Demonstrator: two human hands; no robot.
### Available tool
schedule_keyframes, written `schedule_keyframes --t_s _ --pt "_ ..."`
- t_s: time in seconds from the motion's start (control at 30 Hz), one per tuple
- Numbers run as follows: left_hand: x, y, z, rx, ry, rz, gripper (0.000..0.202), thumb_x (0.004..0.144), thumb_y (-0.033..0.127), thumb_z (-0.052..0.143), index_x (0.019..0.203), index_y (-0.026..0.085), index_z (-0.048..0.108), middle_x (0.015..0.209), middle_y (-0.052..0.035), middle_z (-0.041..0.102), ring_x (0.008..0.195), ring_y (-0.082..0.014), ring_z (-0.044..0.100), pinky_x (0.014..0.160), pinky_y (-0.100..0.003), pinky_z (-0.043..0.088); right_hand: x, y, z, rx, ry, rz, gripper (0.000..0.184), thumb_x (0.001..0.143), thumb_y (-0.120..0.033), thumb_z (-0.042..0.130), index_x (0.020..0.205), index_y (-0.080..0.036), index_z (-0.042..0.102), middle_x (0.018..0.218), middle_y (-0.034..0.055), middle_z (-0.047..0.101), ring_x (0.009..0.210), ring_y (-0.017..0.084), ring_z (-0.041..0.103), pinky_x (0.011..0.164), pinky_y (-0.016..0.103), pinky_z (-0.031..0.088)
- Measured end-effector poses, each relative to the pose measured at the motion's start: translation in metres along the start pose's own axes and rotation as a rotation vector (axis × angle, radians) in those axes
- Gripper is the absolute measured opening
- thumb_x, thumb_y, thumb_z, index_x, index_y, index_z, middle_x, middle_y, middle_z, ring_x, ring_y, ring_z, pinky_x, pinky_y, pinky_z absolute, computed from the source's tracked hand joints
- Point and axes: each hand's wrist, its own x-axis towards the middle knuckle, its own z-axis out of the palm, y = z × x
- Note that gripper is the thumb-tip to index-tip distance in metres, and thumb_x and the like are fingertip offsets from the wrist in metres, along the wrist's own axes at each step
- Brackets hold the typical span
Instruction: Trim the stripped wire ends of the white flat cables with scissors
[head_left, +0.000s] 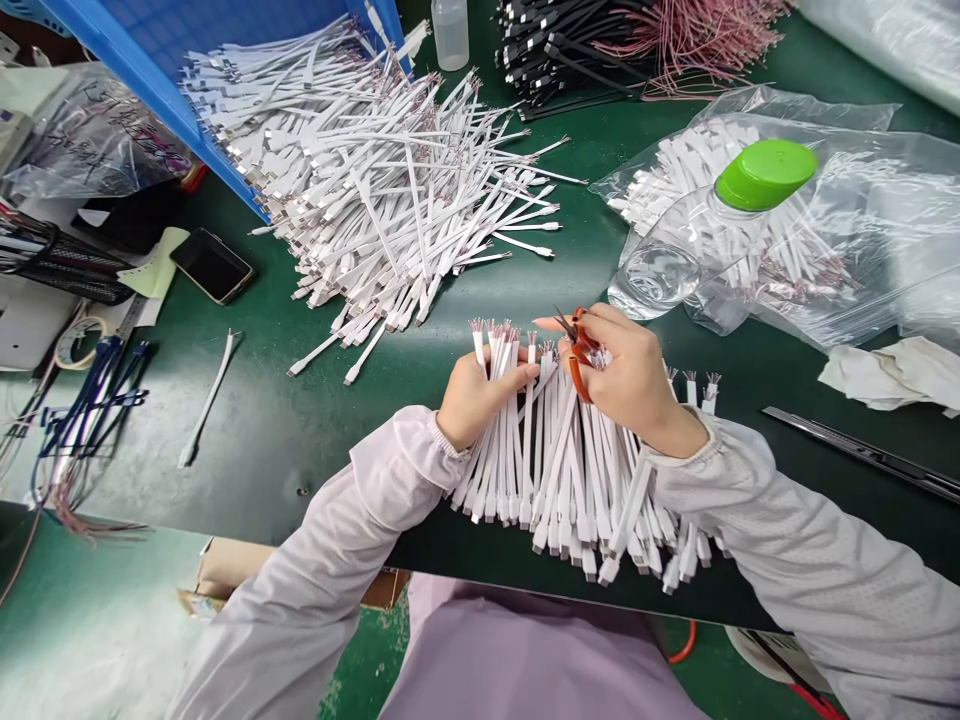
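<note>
A bunch of short white USB cables lies at the table's front edge, plugs toward me and stripped wire ends pointing away. My left hand is closed around some of these cables near their wire ends, thumb across the front. In my right hand is a small pair of scissors with orange handles. Their dark blades point up and left, just above the wire ends. Part of the bunch is hidden under my right hand and forearm.
Beyond my hands a big heap of white cables spills from a blue bin. A clear bottle with green cap lies on bagged cables at right. A metal-edged knife-like tool is right; a phone and single cable are left.
</note>
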Motion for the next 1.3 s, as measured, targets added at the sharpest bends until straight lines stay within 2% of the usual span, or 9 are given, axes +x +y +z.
schedule_keyframes --t_s 0.1,0.33,0.53,0.7,0.8,0.9,0.97,1.13,1.3 --pt "0.001 0.0 0.001 -0.008 0.003 0.012 0.024 0.069 0.034 0.075 0.078 0.015 0.065 0.07 -0.0018 0.066 0.065 -0.0146 0.06 0.066 -0.027 0.048 0.0 -0.001 0.0 0.021 -0.012 -0.024 0.025 0.074 -0.01 0.052 0.089 -0.017 0.07 0.071 0.0025 0.051 0.068 0.018 0.053 0.061 0.029 0.042" --pt "0.001 0.004 0.002 -0.005 0.043 -0.029 0.022 0.067 0.031 0.076 0.075 0.015 0.063 0.066 0.0001 0.063 0.058 -0.0126 0.057 0.061 -0.026 0.047 -0.001 -0.001 0.0 -0.026 0.025 -0.013 0.02 0.074 -0.01 0.052 0.079 -0.019 0.069 0.067 0.0017 0.047 0.063 0.017 0.049 0.057 0.029 0.039" --pt "0.002 0.003 0.004 0.001 0.028 -0.012 0.02 0.068 0.03 0.075 0.074 0.016 0.063 0.064 0.0 0.064 0.056 -0.0126 0.057 0.058 -0.025 0.046 0.0 -0.004 0.0 -0.026 0.002 -0.102 0.029 0.072 -0.007 0.05 0.088 -0.021 0.07 0.071 0.0026 0.053 0.07 0.019 0.054 0.061 0.03 0.043" --pt "0.003 0.002 0.003 0.01 0.008 -0.017 0.02 0.068 0.031 0.075 0.073 0.015 0.064 0.066 -0.0006 0.064 0.056 -0.0124 0.057 0.059 -0.025 0.047 0.0 -0.001 0.0 -0.073 0.021 -0.036 0.023 0.069 -0.007 0.051 0.077 -0.021 0.067 0.07 0.0033 0.053 0.07 0.02 0.054 0.061 0.031 0.044" --pt "0.003 0.005 0.0 -0.004 -0.047 -0.019 0.021 0.072 0.034 0.072 0.078 0.015 0.067 0.07 -0.0027 0.067 0.064 -0.0145 0.061 0.066 -0.027 0.05 0.001 -0.001 0.0 -0.074 0.028 -0.029 0.025 0.067 -0.006 0.05 0.078 -0.02 0.067 0.069 0.0031 0.054 0.07 0.02 0.054 0.061 0.03 0.044" --pt "0.002 0.009 -0.004 -0.091 -0.122 -0.055 0.026 0.078 0.036 0.066 0.091 0.014 0.071 0.087 -0.0073 0.07 0.077 -0.0169 0.064 0.071 -0.027 0.051 0.0 0.0 0.0 -0.062 0.033 -0.025 0.025 0.068 -0.006 0.05 0.078 -0.02 0.067 0.068 0.0027 0.053 0.069 0.019 0.054 0.061 0.03 0.044" --pt "0.002 0.01 -0.006 -0.139 -0.14 -0.101 0.029 0.078 0.035 0.067 0.097 0.014 0.071 0.091 -0.0078 0.071 0.077 -0.0162 0.064 0.071 -0.027 0.051 0.0 0.0 0.0 -0.044 0.024 -0.017 0.023 0.07 -0.007 0.05 0.08 -0.02 0.068 0.068 0.0026 0.052 0.068 0.019 0.054 0.061 0.03 0.044" --pt "0.002 0.006 -0.006 -0.175 -0.048 -0.17 0.03 0.067 0.032 0.077 0.089 0.014 0.07 0.076 -0.0042 0.069 0.07 -0.0158 0.063 0.069 -0.029 0.05 -0.001 -0.002 0.001 0.009 -0.015 -0.01 0.027 0.074 -0.01 0.052 0.092 -0.02 0.07 0.072 0.0032 0.055 0.071 0.019 0.056 0.06 0.029 0.044" --pt "0.002 0.004 -0.004 -0.191 -0.033 -0.166 0.029 0.063 0.032 0.08 0.082 0.014 0.067 0.077 -0.0045 0.068 0.07 -0.0165 0.063 0.071 -0.031 0.05 -0.001 -0.004 0.001 0.029 -0.036 -0.015 0.028 0.076 -0.011 0.051 0.093 -0.022 0.07 0.072 0.0028 0.055 0.073 0.019 0.057 0.063 0.03 0.045"
